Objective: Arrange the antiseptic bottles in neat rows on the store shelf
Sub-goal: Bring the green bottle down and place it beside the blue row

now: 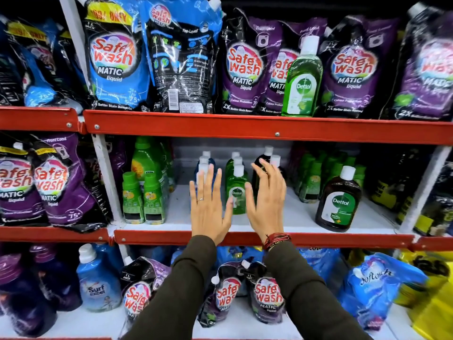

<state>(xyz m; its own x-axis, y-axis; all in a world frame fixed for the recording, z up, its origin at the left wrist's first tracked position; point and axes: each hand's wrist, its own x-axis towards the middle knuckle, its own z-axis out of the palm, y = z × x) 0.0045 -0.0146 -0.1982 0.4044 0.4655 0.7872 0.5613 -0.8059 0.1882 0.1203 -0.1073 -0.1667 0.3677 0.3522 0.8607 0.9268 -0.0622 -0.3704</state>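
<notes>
On the white middle shelf (289, 217) three short rows of antiseptic bottles run front to back: blue ones (204, 165), green ones (236, 190) and dark brown ones (266, 158). My left hand (208, 204) is raised flat in front of the blue row, fingers spread, holding nothing. My right hand (267, 200) is raised flat before the brown row, also empty. The green row shows between the two hands. A large brown antiseptic bottle (339, 200) stands alone at the right. A green antiseptic bottle (302, 79) stands on the top shelf among detergent pouches.
Small green bottles (143, 197) stand left of the rows, more green bottles (311, 180) behind the brown one. Detergent pouches (115, 57) fill the top shelf, others (267, 295) the bottom one. Red shelf edges (245, 128) and white uprights (107, 177) frame the bay.
</notes>
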